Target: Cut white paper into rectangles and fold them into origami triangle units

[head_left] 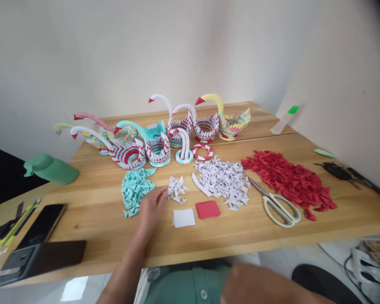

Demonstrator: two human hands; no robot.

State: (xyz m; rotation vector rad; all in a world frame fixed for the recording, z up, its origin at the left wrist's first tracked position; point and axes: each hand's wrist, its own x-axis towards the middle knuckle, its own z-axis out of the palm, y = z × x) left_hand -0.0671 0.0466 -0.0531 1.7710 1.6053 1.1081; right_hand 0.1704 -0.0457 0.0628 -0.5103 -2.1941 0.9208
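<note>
My left hand (151, 206) rests low over the table, between a pile of teal folded paper triangles (133, 190) and a small heap of white folded paper pieces (176, 188). Its fingers are drawn together at the edge of the white heap; what they hold, if anything, is hidden. Close by lie a stack of white paper slips (184, 218) and a stack of red paper slips (208, 209). My right hand (250, 283) is a blur at the bottom edge, in front of my green shirt, its fingers not readable.
Several folded-paper swans (128, 154) stand at the back, beside a red-and-white paper ring (203, 152). A larger white pile (223, 181), scissors (280, 209) and a red pile (288, 177) lie rightward. A green bottle (52, 169) and a phone (42, 226) are left.
</note>
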